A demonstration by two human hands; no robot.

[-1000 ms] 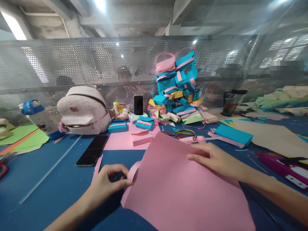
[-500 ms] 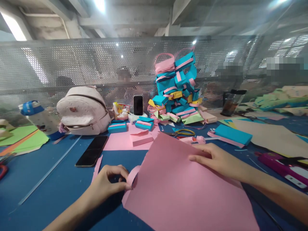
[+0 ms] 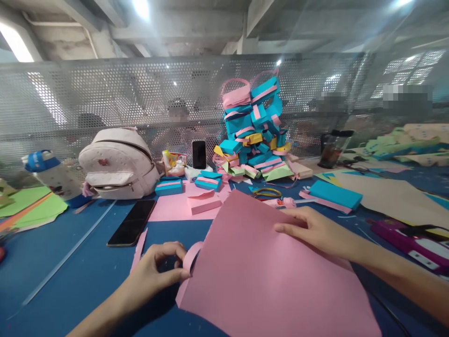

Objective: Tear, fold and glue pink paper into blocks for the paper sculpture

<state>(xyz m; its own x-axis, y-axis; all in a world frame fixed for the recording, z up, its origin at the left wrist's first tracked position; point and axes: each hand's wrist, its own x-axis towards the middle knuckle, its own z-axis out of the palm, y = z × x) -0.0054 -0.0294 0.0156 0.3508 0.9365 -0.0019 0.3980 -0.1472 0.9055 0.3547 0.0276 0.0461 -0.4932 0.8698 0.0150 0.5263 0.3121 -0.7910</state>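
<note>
A large sheet of pink paper (image 3: 277, 276) is held tilted over the blue table in front of me. Along its left edge runs a narrow pink strip (image 3: 191, 256) that curls outward and is joined to the sheet lower down. My left hand (image 3: 166, 267) pinches this strip between thumb and fingers. At the sheet's upper right edge, my right hand (image 3: 308, 229) grips the paper, thumb on the front face and the other fingers partly hidden behind. A loose pink paper strip (image 3: 139, 250) lies just beyond my left hand.
A black phone (image 3: 132, 223) lies left of the sheet, before a white backpack (image 3: 117, 164). Behind the sheet are a pink paper box (image 3: 204, 202), yellow-handled scissors (image 3: 267, 192) and a tall pile of paper bags (image 3: 240, 124). A blue box (image 3: 335, 195) sits right.
The whole view has shifted slightly, so the background sits a little further left. Both hands keep their grips, and the sheet and curled strip look almost the same.
</note>
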